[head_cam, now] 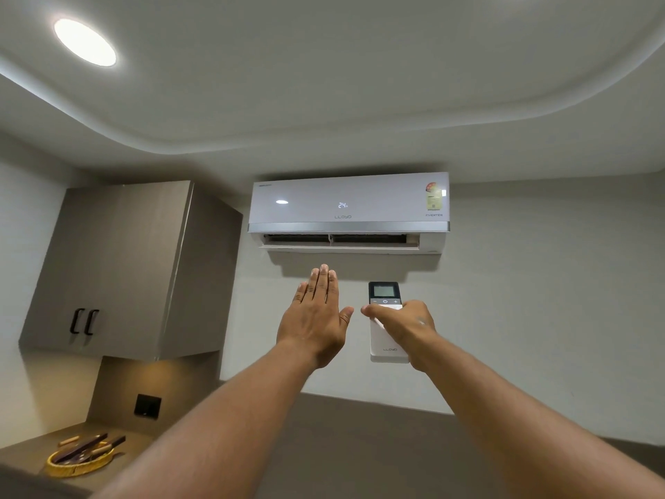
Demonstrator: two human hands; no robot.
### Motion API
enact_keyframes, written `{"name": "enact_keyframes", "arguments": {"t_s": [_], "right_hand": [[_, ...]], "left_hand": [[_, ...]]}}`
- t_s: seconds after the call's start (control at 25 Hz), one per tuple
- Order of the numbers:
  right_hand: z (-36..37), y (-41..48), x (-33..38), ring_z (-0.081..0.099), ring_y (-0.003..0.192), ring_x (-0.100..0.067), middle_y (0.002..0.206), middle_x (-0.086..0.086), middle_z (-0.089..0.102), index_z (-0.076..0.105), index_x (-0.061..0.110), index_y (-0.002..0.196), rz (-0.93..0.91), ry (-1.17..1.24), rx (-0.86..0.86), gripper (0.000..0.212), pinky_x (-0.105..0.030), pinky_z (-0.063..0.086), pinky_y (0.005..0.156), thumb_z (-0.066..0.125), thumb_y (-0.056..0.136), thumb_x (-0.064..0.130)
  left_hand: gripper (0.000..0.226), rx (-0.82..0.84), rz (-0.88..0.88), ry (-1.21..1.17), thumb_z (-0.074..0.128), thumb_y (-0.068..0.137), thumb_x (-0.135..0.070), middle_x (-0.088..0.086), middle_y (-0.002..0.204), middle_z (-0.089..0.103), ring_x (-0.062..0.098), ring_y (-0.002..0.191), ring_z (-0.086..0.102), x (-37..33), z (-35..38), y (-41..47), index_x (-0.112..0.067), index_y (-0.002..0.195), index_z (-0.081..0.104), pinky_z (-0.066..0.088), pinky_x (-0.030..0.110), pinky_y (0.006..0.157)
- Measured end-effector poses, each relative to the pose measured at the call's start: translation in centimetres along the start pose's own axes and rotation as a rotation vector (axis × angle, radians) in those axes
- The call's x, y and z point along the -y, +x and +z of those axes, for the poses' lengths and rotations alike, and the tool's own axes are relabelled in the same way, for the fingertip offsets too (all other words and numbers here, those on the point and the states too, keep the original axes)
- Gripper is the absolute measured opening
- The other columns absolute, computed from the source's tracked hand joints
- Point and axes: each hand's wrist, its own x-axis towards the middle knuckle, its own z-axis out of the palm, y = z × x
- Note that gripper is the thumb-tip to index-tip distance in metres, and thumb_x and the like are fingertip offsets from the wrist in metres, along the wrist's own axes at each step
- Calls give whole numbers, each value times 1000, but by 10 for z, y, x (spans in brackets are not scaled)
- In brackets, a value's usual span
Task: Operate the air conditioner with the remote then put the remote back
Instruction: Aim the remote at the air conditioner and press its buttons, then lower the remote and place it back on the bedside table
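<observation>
A white wall-mounted air conditioner (348, 210) hangs high on the wall, its display reading 24 and its bottom flap open. Below it my right hand (403, 325) is raised and grips a white remote (384, 336) with a dark top screen, thumb lying across its buttons under the screen. The remote points up toward the unit. My left hand (316, 318) is held up flat beside it, fingers straight and together, palm facing away, empty, just under the air outlet.
A grey wall cabinet (126, 271) with two black handles hangs at the left. Under it a counter carries a yellow woven basket (81, 459) with utensils. A black switch plate (147, 406) sits on the backsplash. A round ceiling light (84, 42) glows.
</observation>
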Motion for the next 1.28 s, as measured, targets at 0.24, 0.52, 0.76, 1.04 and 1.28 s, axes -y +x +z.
{"name": "enact_keyframes", "arguments": {"t_s": [0.24,0.52,0.76,1.04,1.28], "right_hand": [[-44,2,-16,61,64,-18,79,-1,64,55,24,87,-30,-24,-116,34,-23,42,47,81,68,35],[-199,-15,-58,63,65,-18,83,-4,69,66,17,97,-42,-223,-423,37,-25,46,53,79,67,35],[-387,-79,-77,66,85,-27,103,-9,68,61,13,116,-6,-447,-666,62,-32,57,69,86,66,40],[-564,-198,-36,69,75,-23,88,-3,72,65,20,92,108,-643,-1044,40,-34,59,69,84,61,38],[-646,-301,18,62,61,-11,83,-2,69,63,20,93,146,-807,-1336,40,-22,44,48,84,65,38]], "left_hand": [[69,4,45,-104,8,99,-50,10,161,-15,21,148,-14,-46,15,5,-9,150,-13,-7,36,118],[69,40,181,-390,6,99,-49,10,162,-14,21,148,-14,-225,46,7,-8,150,-12,-6,36,118],[70,55,297,-696,6,98,-51,9,162,-13,21,148,-13,-425,20,-7,-9,150,-12,-6,34,117],[71,40,577,-1052,5,97,-55,8,162,-13,19,148,-14,-640,-82,-46,-10,150,-11,-5,35,119],[70,2,792,-1341,6,99,-53,7,163,-11,18,148,-14,-746,-188,-91,-9,151,-10,-8,33,118]]}}
